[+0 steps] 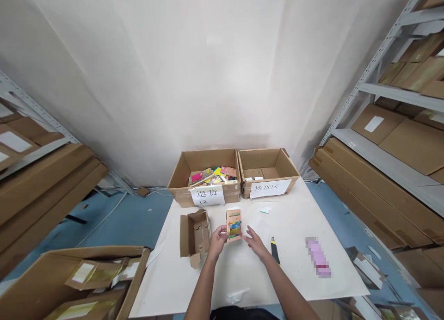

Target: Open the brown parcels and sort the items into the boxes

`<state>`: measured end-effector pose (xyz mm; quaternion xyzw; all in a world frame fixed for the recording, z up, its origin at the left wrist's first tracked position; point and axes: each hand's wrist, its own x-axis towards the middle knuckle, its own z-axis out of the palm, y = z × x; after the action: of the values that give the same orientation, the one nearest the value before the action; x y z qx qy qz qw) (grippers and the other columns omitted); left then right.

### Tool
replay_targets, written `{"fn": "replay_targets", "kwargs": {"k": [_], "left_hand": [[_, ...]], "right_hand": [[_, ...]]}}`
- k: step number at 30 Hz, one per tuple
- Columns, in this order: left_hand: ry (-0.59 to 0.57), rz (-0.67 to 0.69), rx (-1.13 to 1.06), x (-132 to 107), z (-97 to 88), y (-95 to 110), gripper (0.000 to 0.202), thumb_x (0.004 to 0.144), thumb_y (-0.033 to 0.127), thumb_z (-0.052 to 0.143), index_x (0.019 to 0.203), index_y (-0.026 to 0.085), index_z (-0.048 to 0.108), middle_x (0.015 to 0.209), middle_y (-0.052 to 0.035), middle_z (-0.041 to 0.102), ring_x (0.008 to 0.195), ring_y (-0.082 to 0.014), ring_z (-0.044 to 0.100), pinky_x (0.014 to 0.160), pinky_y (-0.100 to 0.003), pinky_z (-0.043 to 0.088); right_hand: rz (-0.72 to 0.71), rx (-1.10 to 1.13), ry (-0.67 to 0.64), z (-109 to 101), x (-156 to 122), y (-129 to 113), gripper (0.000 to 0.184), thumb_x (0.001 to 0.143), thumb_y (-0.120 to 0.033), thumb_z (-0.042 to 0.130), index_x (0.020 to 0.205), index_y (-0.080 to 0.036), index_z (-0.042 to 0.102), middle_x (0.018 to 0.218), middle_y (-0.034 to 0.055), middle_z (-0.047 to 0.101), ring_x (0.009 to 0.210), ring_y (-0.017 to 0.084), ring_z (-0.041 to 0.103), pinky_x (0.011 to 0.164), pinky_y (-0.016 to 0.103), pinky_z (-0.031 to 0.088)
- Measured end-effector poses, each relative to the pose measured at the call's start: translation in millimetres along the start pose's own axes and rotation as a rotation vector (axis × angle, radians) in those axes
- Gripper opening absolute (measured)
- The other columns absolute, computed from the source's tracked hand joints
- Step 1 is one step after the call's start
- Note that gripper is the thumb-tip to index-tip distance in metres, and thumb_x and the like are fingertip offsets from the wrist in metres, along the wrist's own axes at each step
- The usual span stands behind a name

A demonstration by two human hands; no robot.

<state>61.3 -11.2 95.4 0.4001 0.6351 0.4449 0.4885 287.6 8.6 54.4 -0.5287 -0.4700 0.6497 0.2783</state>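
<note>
A small orange box or booklet [234,224] with a colourful picture on its front is in front of me over the white table. My left hand [218,240] grips its lower left edge between thumb and fingers. Just off its right edge, my right hand [255,242] has its fingers apart and holds nothing. To the left of my left hand stands an opened small cardboard box [185,236] with its flaps up. A black and yellow utility knife [275,251] lies to the right of my right hand.
Behind are two labelled cartons: the left carton [180,197] holds several colourful packages, the right carton [291,172] a few small white items. A pixelated pink item [318,257] lies at right on the table [294,283]. A large parcel box [145,264] stands at left; shelves flank both sides.
</note>
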Motion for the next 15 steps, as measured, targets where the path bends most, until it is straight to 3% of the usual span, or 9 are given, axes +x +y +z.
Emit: {"fn": "replay_targets", "kwargs": {"k": [3, 6, 11, 15], "left_hand": [[-0.030, 0.071, -0.123, -15, -9.3, 41, 0.062, 0.073, 0.051, 0.074, 0.126, 0.021, 0.067, 0.116, -0.0108, 0.074, 0.085, -0.0204, 0.073, 0.070, -0.030, 0.057], [0.018, 0.124, -0.102, -25, -14.1, 72, 0.067, 0.071, 0.050, 0.077, 0.129, 0.020, 0.066, 0.112, -0.0106, 0.074, 0.085, -0.0212, 0.073, 0.071, -0.031, 0.059], [0.284, 0.240, 0.072, -39, -3.8, 103, 0.059, 0.074, 0.049, 0.077, 0.125, 0.020, 0.071, 0.115, -0.0129, 0.076, 0.099, -0.0261, 0.074, 0.086, -0.038, 0.061], [0.069, 0.336, -0.016, -53, 19.3, 120, 0.066, 0.080, 0.051, 0.076, 0.138, 0.020, 0.067, 0.129, -0.0128, 0.074, 0.117, -0.0291, 0.071, 0.100, -0.043, 0.058]], "right_hand": [[-0.161, 0.245, -0.023, 14, -6, -55, 0.095, 0.069, -0.068, 0.083, 0.147, -0.025, 0.053, 0.126, 0.0153, 0.074, 0.116, 0.035, 0.071, 0.102, 0.054, 0.053], [-0.249, 0.354, -0.069, 17, -22, -97, 0.076, 0.068, -0.064, 0.086, 0.129, -0.024, 0.062, 0.106, 0.0098, 0.080, 0.104, 0.033, 0.076, 0.094, 0.052, 0.059], [-0.368, 0.314, -0.023, 18, -52, -125, 0.057, 0.079, -0.059, 0.078, 0.122, -0.026, 0.063, 0.114, 0.0093, 0.078, 0.105, 0.032, 0.075, 0.089, 0.050, 0.062], [-0.565, 0.100, -0.030, 31, -70, -134, 0.045, 0.087, -0.048, 0.070, 0.128, -0.029, 0.069, 0.138, 0.0092, 0.069, 0.129, 0.032, 0.064, 0.106, 0.052, 0.055]]}}
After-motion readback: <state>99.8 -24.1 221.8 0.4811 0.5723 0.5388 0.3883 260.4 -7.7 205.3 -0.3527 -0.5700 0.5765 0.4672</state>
